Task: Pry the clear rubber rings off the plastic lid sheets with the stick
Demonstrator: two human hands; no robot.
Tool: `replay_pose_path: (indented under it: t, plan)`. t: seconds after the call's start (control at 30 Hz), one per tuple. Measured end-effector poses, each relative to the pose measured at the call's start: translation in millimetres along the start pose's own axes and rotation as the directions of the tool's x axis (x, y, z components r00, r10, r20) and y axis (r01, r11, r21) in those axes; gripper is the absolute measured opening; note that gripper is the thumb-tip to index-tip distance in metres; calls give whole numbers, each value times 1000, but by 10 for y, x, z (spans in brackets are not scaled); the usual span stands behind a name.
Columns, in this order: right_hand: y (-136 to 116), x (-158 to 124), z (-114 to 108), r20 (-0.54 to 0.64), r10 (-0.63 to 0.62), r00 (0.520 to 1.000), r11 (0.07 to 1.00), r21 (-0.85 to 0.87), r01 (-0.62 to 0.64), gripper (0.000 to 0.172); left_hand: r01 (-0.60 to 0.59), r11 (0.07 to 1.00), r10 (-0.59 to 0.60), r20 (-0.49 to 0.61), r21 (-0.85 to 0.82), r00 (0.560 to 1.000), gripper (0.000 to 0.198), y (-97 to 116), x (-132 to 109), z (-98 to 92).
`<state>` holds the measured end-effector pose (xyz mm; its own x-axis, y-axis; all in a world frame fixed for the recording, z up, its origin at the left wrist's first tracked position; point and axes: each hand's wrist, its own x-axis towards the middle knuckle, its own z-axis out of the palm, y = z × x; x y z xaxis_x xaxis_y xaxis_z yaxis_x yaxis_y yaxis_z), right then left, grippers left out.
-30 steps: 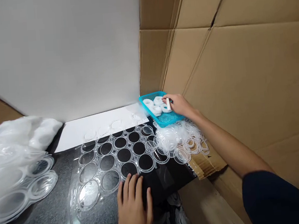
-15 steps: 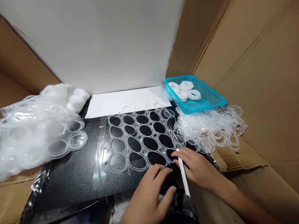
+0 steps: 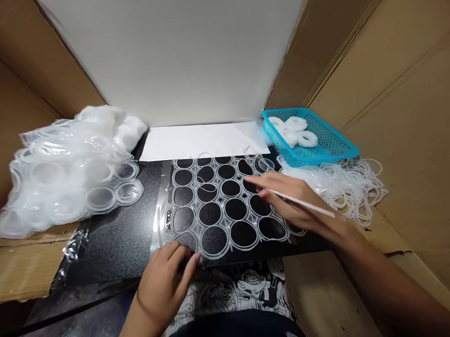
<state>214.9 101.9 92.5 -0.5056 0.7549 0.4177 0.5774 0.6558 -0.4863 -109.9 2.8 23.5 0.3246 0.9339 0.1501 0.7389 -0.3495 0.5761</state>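
Observation:
A clear plastic sheet of joined rings lies on a black board in front of me. My left hand rests with fingers bent on the sheet's near left corner. My right hand hovers over the sheet's right side, pinched on a thin white stick that points back to the right.
A blue basket with white rings stands at the back right. Loose clear rings are heaped beside it. A pile of clear plastic sheets lies at the left. Cardboard walls close in both sides; a white panel stands behind.
My right hand came from the blue basket with the white stick and now reaches over the sheet. My left hand slid left along the sheet's near edge. The view swung right.

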Motion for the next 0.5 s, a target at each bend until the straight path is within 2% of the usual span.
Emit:
replay_pose_path:
  t: [0.07,0.17,0.2,0.27,0.37,0.5]
  plan:
    - [-13,495,115,38,23,999,995,100,-27,31,12,996,-19,-82,-92,996,22,65,157,-133]
    - [131,1193,538,183,8,983,973,226,-49,25,52,993,-79,-279,-101,957,20,48,632,-232]
    - [220,1380,720,250,-19,968,964,262,-49,21,66,995,-84,-291,-69,953,20,-1,817,-224]
    - [425,1652,1080,310,15,951,925,357,-131,15,97,992,-80,-196,77,977,25,-150,1156,-160]
    - [700,1798,1463,327,93,941,831,496,-254,14,97,975,-83,-79,202,993,31,-392,1456,-23]
    - [855,1722,1609,241,175,955,779,560,-284,24,90,970,-81,-46,226,996,38,-550,1482,84]
